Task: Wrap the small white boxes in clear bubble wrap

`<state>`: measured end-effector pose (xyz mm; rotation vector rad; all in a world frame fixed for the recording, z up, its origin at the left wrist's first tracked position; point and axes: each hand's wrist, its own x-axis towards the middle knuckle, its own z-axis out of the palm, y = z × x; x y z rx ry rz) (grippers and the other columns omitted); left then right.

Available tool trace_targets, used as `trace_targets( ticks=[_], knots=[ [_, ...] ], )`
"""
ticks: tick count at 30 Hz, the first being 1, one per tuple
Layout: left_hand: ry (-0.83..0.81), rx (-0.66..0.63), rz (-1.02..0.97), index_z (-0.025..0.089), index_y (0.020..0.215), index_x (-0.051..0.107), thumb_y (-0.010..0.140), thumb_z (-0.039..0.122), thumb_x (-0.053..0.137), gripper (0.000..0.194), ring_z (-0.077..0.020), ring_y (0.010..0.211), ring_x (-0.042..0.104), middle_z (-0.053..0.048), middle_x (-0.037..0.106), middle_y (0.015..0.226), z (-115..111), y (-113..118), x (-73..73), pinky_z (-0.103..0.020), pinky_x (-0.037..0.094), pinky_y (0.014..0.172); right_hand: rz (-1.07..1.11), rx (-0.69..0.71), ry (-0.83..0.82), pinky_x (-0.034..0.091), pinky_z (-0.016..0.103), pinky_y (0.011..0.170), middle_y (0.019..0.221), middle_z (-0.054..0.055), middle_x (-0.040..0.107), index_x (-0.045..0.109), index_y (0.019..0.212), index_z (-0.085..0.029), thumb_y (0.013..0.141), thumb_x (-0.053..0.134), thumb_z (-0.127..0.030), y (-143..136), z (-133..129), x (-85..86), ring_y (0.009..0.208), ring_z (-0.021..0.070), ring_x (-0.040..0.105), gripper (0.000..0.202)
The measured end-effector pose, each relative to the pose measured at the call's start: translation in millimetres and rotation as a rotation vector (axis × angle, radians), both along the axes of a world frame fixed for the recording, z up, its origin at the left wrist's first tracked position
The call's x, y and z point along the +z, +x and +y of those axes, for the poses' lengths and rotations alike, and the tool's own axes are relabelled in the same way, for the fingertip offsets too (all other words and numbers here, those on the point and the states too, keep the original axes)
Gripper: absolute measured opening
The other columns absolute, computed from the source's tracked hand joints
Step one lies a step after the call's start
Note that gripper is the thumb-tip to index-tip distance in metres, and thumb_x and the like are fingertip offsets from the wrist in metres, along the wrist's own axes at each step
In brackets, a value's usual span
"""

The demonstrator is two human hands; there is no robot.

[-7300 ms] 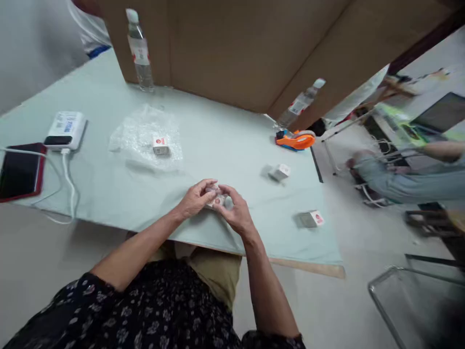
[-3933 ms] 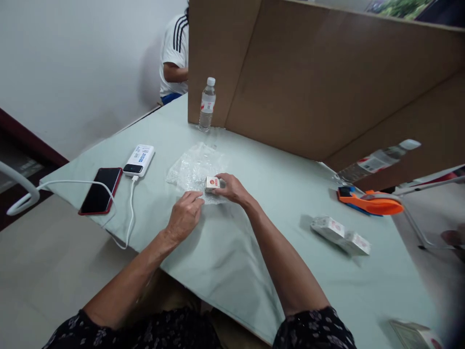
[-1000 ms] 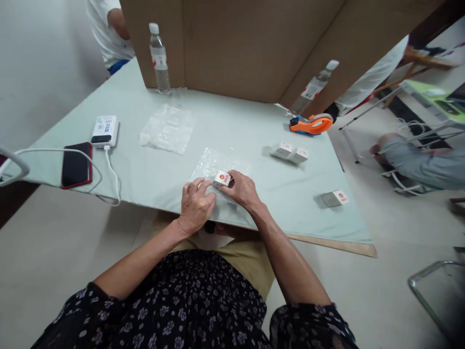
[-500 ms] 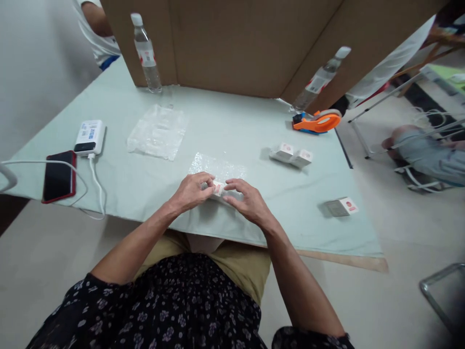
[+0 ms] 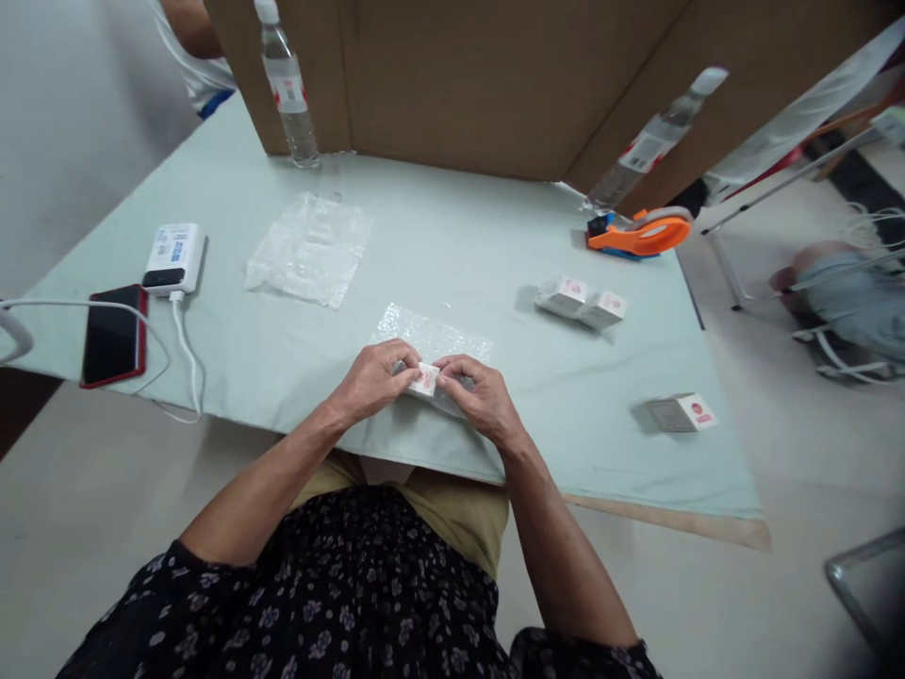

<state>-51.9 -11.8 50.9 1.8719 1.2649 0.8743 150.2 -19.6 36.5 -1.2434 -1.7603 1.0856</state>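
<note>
A black top (image 5: 339,575) with small pale-purple flowers, sheer-looking sleeves, and khaki trousers (image 5: 452,514).

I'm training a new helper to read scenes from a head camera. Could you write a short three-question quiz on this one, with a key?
1. True or false: the phone lies nearer to the person's body than the orange tape dispenser does.

2. What is between the fingers of the left hand and the right hand?
a) a water bottle
b) a small printed box
c) a power bank

3. How many other boxes lie on the table to the right of the right hand?

Key: 1 true; 2 b; 3 three
</note>
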Motion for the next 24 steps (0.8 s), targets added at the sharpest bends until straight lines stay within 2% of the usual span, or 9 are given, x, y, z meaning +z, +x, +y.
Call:
trace_targets(
  ticks=[5,9,10,12,15,17,20,22,24],
  knots=[
    [-0.068,-0.098,0.095,0.018,0.072,0.066,0.077,0.013,0.063,0.008,-0.0134,0.077,0.063,0.001,0.07,0.079,13,-1,7.1,-0.026,0.048,0.074,-0.069,-0.054,0.026,0.05,0.038,0.089,0.1,0.006,0.073,0.062,0.079,-0.023,0.086,0.06,-0.034,6,-8,-3.4,0.095,0.0221,0.067,0.013],
    [-0.103,-0.164,0.158,0.017,0.071,0.066,0.076,0.012,0.062,0.009,-0.0129,0.073,0.061,0.002,0.068,0.074,22,-2,13.7,-0.026,0.047,0.072,-0.329,-0.301,0.321,0.046,0.045,0.095,0.107,0.008,0.072,0.066,0.097,-0.026,0.092,0.057,-0.031,8,-30,18.5,0.106,0.0271,0.063,0.011],
    [-0.1,-0.171,0.162,0.017,0.071,0.066,0.076,0.012,0.062,0.009,-0.0129,0.073,0.061,0.002,0.067,0.074,23,-1,13.9,-0.026,0.047,0.072,-0.377,-0.296,0.39,0.045,0.046,0.095,0.108,0.008,0.072,0.066,0.099,-0.027,0.094,0.056,-0.03,5,-35,24.2,0.106,0.0272,0.063,0.012],
    [-0.088,-0.176,0.164,0.017,0.071,0.065,0.076,0.012,0.062,0.008,-0.0128,0.073,0.061,0.002,0.067,0.074,24,0,13.1,-0.026,0.047,0.073,-0.452,-0.163,0.468,0.044,0.044,0.091,0.108,0.007,0.072,0.067,0.102,-0.027,0.096,0.053,-0.025,-4,-42,30.7,0.103,0.0264,0.062,0.016],
    [-0.085,-0.174,0.173,0.018,0.071,0.064,0.077,0.015,0.061,0.008,-0.0136,0.074,0.061,0.001,0.066,0.074,23,-2,12.1,-0.027,0.047,0.075,-0.578,0.033,0.507,0.044,0.041,0.083,0.109,0.009,0.071,0.067,0.108,-0.024,0.097,0.049,-0.018,-19,-43,25.2,0.099,0.0262,0.06,0.023],
    [-0.076,-0.163,0.176,0.018,0.078,0.065,0.078,0.019,0.062,0.003,-0.0162,0.082,0.062,0.0,0.068,0.082,21,-9,12.7,-0.03,0.048,0.079,-0.644,0.054,0.52,0.042,0.04,0.081,0.11,0.009,0.071,0.066,0.112,-0.023,0.097,0.046,-0.015,-25,-39,17.5,0.098,0.0259,0.059,0.026],
    [-0.115,-0.12,0.146,0.019,0.103,0.066,0.078,0.026,0.062,0.026,-0.0185,0.09,0.062,-0.003,0.069,0.099,16,-27,12.2,-0.032,0.049,0.082,-0.696,0.068,0.535,0.039,0.038,0.085,0.112,0.007,0.069,0.062,0.12,-0.023,0.097,0.049,-0.017,-27,-36,12.8,0.1,0.0245,0.056,0.027],
    [-0.191,-0.064,0.133,0.019,0.112,0.063,0.08,0.026,0.058,0.033,-0.0168,0.082,0.06,-0.003,0.068,0.097,12,-38,8.2,-0.031,0.049,0.076,-0.753,0.077,0.543,0.037,0.037,0.084,0.111,0.007,0.068,0.061,0.122,-0.023,0.096,0.053,-0.02,-27,-35,15.0,0.099,0.024,0.054,0.027],
    [-0.244,0.026,0.148,0.018,0.11,0.064,0.081,0.025,0.056,0.031,-0.0151,0.073,0.057,-0.001,0.065,0.087,10,-43,1.9,-0.029,0.048,0.071,-0.824,0.075,0.543,0.034,0.037,0.081,0.106,0.006,0.066,0.061,0.121,-0.023,0.097,0.056,-0.025,-30,-34,18.4,0.094,0.0236,0.051,0.025]
  ],
)
